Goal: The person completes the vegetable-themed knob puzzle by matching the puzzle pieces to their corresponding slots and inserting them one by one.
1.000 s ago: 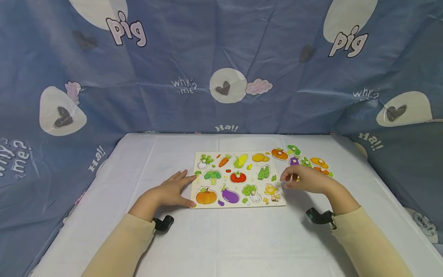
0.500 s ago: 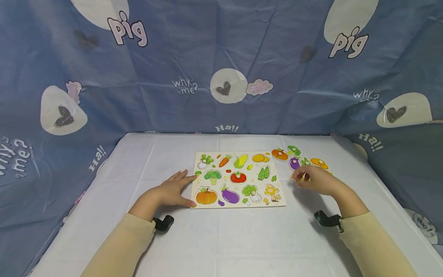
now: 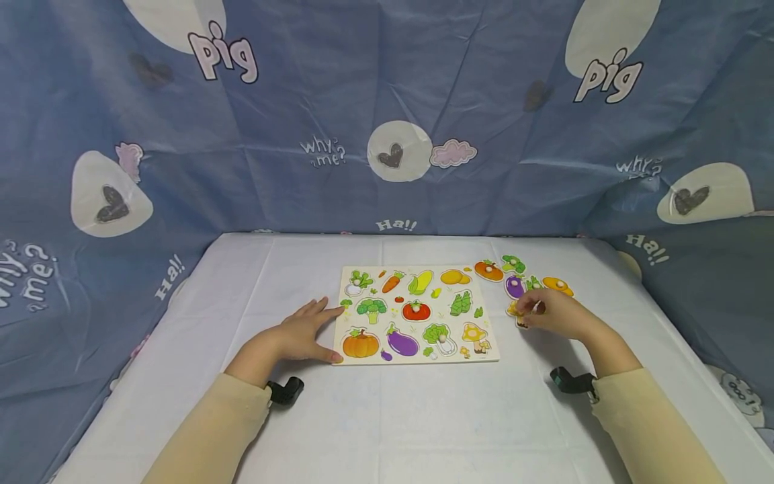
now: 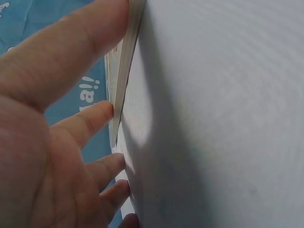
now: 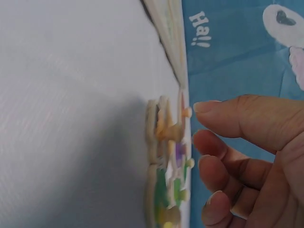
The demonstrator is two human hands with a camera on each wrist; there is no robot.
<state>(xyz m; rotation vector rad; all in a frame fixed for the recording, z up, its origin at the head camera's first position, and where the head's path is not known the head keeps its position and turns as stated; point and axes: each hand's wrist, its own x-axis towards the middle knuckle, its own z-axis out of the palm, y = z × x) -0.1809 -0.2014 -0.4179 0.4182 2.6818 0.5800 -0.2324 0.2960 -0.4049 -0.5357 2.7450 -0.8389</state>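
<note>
My left hand (image 3: 305, 333) lies at the left edge of a vegetable peg puzzle board (image 3: 450, 319), thumb and index finger touching it, fingers spread. In the left wrist view the thumb (image 4: 76, 45) presses the board's edge. My right hand (image 3: 556, 312) hovers over a loose mushroom piece (image 3: 518, 314) right of the board. In the right wrist view, thumb and bent fingers stay apart with nothing between them, beside upright knobs (image 5: 173, 133). On the board, the radish (image 3: 357, 284), tomato (image 3: 416, 310) and cabbage (image 3: 441, 338) spots hold knobbed pieces.
Other loose knobbed pieces lie at the board's upper right: pumpkin (image 3: 488, 271), broccoli (image 3: 513, 264), eggplant (image 3: 514, 287), asparagus (image 3: 533, 283) and potato (image 3: 557, 286). My right hand may cover more. A white cloth (image 3: 387, 417) covers the table; a blue printed curtain (image 3: 520, 195) hangs behind.
My right hand has moved right, from the board's right edge to the loose pieces, and now hovers at the mushroom piece. The left hand and the board have not moved.
</note>
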